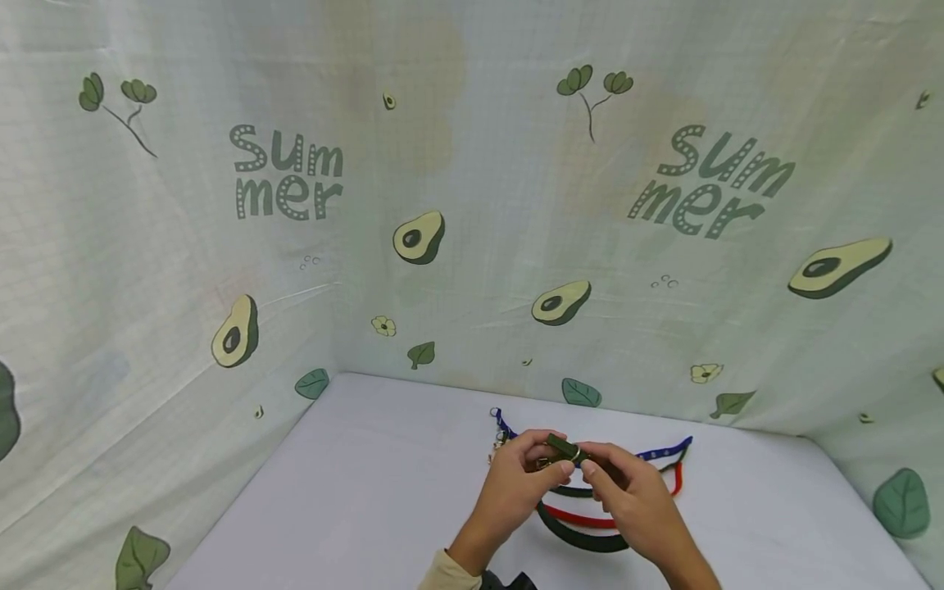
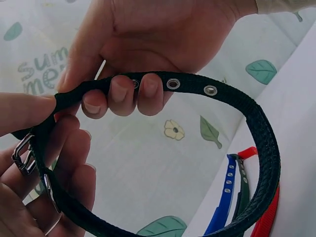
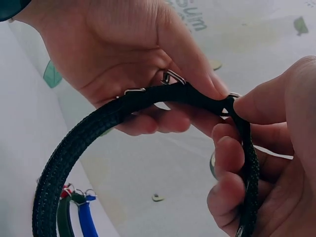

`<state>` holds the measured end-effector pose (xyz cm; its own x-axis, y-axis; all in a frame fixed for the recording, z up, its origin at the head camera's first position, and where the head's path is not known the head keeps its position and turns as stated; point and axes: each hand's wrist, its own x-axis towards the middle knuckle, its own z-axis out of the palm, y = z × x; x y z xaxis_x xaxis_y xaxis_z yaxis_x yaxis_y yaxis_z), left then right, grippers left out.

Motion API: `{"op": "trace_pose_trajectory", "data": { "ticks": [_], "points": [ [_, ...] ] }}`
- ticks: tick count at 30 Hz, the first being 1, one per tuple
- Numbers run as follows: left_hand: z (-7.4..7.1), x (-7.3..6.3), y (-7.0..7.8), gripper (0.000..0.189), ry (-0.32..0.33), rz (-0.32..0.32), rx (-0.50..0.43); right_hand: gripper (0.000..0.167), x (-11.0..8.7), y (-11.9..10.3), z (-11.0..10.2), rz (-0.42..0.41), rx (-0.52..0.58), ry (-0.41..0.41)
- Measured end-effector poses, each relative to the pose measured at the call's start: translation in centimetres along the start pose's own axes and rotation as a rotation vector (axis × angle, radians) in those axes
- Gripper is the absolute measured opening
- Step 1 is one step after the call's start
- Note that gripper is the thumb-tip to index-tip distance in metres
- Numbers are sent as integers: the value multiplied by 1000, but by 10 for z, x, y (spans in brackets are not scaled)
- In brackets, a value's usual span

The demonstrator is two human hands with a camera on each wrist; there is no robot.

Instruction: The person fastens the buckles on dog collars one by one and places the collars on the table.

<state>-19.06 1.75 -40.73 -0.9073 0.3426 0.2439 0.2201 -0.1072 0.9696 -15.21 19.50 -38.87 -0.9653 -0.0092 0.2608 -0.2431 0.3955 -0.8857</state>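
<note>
Between both hands is a dark green webbing pet collar (image 2: 266,143), bent into a loop that hangs below them. My left hand (image 1: 509,492) pinches it beside the metal buckle (image 2: 22,154), thumb on top and fingers beneath. A metal ring (image 2: 51,192) sits on the band near that buckle. With thumb and curled fingers, my right hand (image 1: 649,500) grips the end with metal eyelets (image 2: 173,84). In the right wrist view, the thumb tips nearly meet over the band. The strap tip is partly hidden by the fingers.
On the white table (image 1: 354,492), behind and below the hands, lie a blue collar (image 1: 664,452), a red collar (image 1: 575,518) and another dark green collar (image 1: 571,492), side by side. A cloth printed with avocados (image 1: 419,238) hangs around the table's back and sides.
</note>
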Motion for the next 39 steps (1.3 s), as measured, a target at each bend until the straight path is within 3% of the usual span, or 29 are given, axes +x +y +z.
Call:
{"op": "trace_pose_trajectory", "data": {
  "ticks": [4,8,13,16,19,29,36,39],
  "points": [
    [2,0,1,33,-15,-2,-6,23,-1,0,2,-16,28,11],
    [5,0,-1,34,-45,-12,7,29,-3,0,2,34,61,11],
    [2,-2,-2,32,-78,49,94,30,-4,-1,8,85,44,41],
    [-2,-4,-3,27,-106,60,60,26,-4,0,13,95,38,61],
    [-2,-4,-5,22,-112,21,-12,20,-4,4,14,113,51,60],
    [-2,3,-5,28,18,30,-72,14,-2,5,7,93,76,65],
    [-4,4,-7,35,58,25,-155,15,-5,6,6,129,129,41],
    [-2,4,-7,34,79,-7,-183,14,-5,6,5,122,128,36]
  ]
}}
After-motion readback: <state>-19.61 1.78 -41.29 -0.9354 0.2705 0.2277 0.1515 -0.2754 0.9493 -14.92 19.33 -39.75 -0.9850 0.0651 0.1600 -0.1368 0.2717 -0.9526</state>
